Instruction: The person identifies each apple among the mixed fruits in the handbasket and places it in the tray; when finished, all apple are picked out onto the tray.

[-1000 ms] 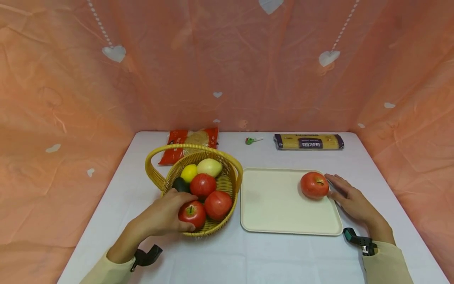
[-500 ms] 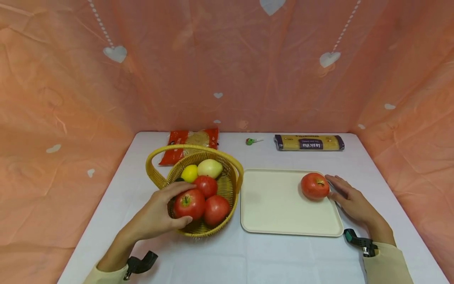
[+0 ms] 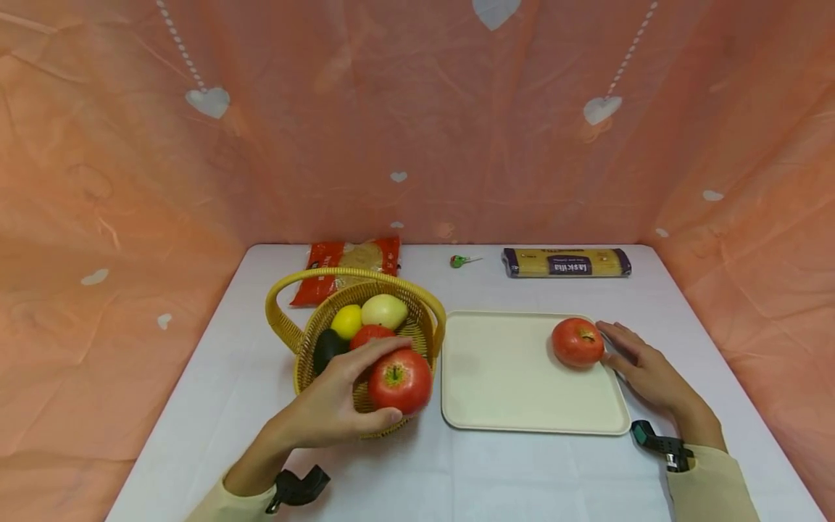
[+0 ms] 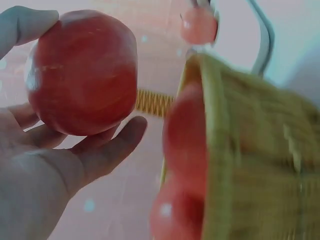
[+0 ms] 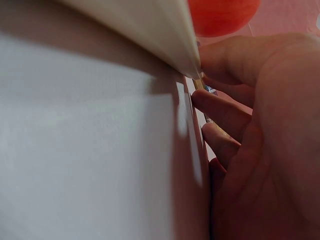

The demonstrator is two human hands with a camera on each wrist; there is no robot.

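Note:
My left hand (image 3: 329, 407) grips a red apple (image 3: 400, 382) between thumb and fingers, raised over the front right of the yellow wicker basket (image 3: 298, 370). Beneath it in the basket are a lemon (image 3: 346, 321), a pale yellow-green fruit (image 3: 385, 312), a dark green fruit (image 3: 328, 349) and a red fruit (image 3: 370, 335), partly covered. The left wrist view shows two red fruits (image 4: 186, 140) inside the wall. My right hand (image 3: 652, 373) rests at the right edge of the cream tray (image 3: 522, 384), fingers loosely extended, beside another red apple (image 3: 577, 342) lying on the tray.
Behind the basket lies a red bag of dry food (image 3: 320, 283). A lollipop (image 3: 459, 260) and a pack of spaghetti (image 3: 566, 262) lie along the table's far edge. The basket's arched handle (image 3: 355, 272) stands up. Cloth curtains surround the table on the far and side edges.
My left hand has lifted the apple out of the basket's front left and carried it rightward, now covering the front right red fruit. The right hand and tray have stayed put.

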